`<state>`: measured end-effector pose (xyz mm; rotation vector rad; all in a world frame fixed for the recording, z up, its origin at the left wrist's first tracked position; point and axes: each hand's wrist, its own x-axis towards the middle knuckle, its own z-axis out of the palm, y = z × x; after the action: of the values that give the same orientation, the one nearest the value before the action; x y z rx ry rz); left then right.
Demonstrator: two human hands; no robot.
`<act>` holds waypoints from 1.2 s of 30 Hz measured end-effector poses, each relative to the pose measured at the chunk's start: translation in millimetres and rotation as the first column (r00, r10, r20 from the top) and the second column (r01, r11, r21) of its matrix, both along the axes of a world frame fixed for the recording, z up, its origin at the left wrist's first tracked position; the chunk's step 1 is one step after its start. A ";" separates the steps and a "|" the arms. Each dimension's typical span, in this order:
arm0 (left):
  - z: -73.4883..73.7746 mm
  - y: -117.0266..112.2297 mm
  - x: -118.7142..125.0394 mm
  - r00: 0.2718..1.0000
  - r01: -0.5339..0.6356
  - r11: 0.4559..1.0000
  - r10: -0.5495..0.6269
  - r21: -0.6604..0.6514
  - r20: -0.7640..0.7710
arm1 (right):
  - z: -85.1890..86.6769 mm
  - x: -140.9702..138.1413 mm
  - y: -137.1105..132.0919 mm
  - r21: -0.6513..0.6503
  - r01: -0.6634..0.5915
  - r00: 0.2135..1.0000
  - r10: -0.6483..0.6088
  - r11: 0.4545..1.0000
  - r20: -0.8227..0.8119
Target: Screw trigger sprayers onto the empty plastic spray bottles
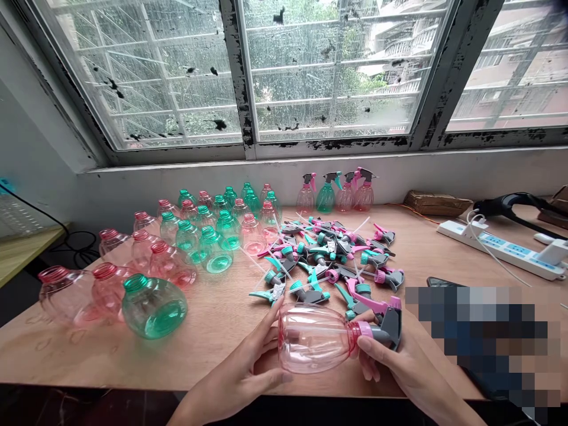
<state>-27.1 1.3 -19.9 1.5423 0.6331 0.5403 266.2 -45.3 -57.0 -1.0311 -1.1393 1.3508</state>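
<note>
A clear pink spray bottle (313, 340) lies on its side in the air above the table's front edge, its pink-and-grey trigger head (386, 325) pointing right. My left hand (252, 358) cups the base end, with fingers behind it and the thumb below. My right hand (394, 355) grips the pink collar at the neck between thumb and fingers. Just beyond my hands is a heap of loose trigger heads (328, 248) in pink, teal and grey, with thin white tubes sticking out. Open-necked pink and green bottles (155, 310) stand to the left.
Several bottles with trigger heads fitted (326, 195) line the back wall below the window. A white power strip (501, 248), a brown package (437, 203) and a black strap-like object (519, 207) occupy the right side. A dark phone-like object (444, 283) is partly blurred out.
</note>
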 end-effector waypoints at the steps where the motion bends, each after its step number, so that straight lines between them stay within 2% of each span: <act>1: 0.6 -0.2 0.2 1.000 0.000 1.000 0.000 -0.019 0.004 | 0.1 0.3 -0.3 0.000 -0.003 1.000 0.003 1.000 0.007; 4: 2.6 -0.2 0.8 0.999 0.002 0.999 0.000 -0.051 0.039 | 0.3 0.3 -0.8 -0.003 -0.026 0.999 0.026 1.000 0.031; 14: 1.8 -0.6 -1.1 0.999 -0.026 0.999 0.027 0.044 -0.029 | 3.4 -1.9 -2.2 -0.003 -0.031 0.999 0.031 1.000 0.022; 23: 3.5 0.1 1.1 0.999 0.012 0.999 -0.010 -0.043 0.048 | 0.3 0.6 -1.1 -0.011 -0.038 0.997 0.038 0.999 0.066; 36: 2.6 -1.3 -0.2 1.000 -0.006 1.000 0.006 0.013 -0.030 | -2.2 0.8 -2.0 0.009 -0.027 0.999 0.027 1.000 0.017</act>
<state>-27.3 0.0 -17.3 1.5641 0.6589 0.5275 267.0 -47.4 -59.1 -1.0256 -1.1745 1.3593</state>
